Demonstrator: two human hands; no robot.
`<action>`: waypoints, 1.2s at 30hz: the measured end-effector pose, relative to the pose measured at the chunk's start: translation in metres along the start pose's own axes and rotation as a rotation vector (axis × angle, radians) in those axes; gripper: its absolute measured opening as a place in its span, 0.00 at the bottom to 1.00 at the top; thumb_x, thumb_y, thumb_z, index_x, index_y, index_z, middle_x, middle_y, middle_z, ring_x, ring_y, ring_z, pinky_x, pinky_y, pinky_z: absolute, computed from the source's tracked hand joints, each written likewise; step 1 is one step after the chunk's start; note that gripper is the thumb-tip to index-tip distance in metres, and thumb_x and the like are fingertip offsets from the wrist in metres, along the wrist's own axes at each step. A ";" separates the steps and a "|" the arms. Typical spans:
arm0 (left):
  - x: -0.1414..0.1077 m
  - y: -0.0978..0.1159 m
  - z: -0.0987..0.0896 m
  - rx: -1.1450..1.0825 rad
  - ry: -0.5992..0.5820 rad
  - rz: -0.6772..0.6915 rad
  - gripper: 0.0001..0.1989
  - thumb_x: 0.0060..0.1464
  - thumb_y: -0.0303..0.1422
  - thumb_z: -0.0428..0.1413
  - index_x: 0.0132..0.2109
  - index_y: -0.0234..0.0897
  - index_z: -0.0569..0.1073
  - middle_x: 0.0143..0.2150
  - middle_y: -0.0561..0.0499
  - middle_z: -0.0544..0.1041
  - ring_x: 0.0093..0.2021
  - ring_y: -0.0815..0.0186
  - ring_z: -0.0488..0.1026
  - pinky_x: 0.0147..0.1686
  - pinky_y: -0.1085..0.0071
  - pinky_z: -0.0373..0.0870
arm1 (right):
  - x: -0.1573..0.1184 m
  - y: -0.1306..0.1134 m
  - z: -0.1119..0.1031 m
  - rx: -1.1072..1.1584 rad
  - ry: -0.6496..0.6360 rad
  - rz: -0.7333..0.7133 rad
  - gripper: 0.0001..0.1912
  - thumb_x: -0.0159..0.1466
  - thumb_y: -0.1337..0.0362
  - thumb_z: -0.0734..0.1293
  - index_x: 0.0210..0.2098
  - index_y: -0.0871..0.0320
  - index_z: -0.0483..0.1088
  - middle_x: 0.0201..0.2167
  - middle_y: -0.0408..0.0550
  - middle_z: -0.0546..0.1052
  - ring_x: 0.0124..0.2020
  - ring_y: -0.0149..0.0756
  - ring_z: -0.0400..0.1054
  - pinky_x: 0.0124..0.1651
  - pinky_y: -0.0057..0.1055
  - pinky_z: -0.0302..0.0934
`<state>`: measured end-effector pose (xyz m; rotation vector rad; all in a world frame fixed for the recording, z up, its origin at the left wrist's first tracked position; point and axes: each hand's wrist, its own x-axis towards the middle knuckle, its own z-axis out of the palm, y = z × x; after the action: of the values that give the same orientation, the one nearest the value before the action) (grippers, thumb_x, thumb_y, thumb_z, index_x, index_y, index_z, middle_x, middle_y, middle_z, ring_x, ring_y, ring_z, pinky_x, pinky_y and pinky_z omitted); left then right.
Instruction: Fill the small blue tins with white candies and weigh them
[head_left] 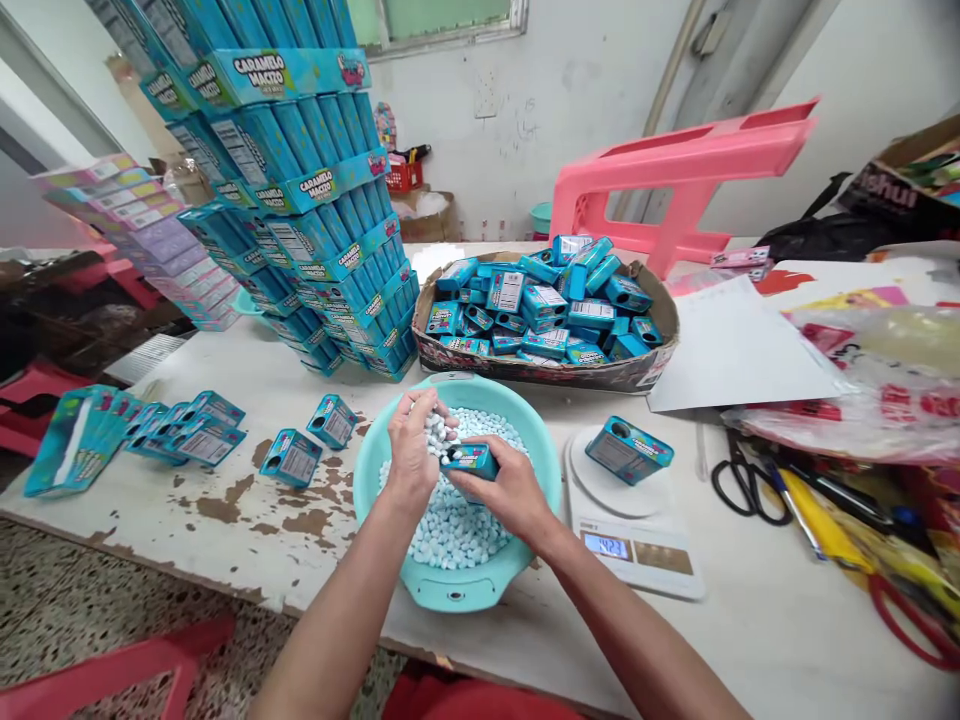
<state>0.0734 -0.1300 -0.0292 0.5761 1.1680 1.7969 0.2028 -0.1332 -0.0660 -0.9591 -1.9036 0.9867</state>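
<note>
Over a turquoise basin (456, 590) of pale blue candies (461, 530), my left hand (412, 445) cups a heap of the candies, its fingers curled around them. Its heap meets the round hole of a small blue candy box (474, 460), which my right hand (514, 490) grips from the right side. The box lies tilted with its hole toward my left hand. Right of the basin, another blue box (628, 450) rests on a white kitchen scale (637, 560) with a lit display. A few more boxes (292, 458) stand on the table to the left.
Behind the basin sits a cardboard tray (540, 372) piled with blue boxes. Tall stacks of display cartons (322, 190) rise at the back left. Black scissors (750, 485), pens and plastic bags (900, 370) lie at right. A pink plastic stool (675, 160) stands behind the table.
</note>
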 end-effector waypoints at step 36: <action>-0.008 -0.010 0.014 0.050 -0.089 0.019 0.11 0.47 0.39 0.59 0.30 0.35 0.68 0.25 0.54 0.71 0.24 0.70 0.70 0.29 0.72 0.68 | -0.001 0.002 -0.010 0.141 0.044 0.122 0.16 0.52 0.61 0.72 0.41 0.55 0.73 0.39 0.45 0.77 0.41 0.40 0.70 0.46 0.36 0.62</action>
<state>0.0918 -0.1291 -0.0311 0.6914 1.1529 1.7438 0.2129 -0.1306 -0.0644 -1.0144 -1.7313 1.1459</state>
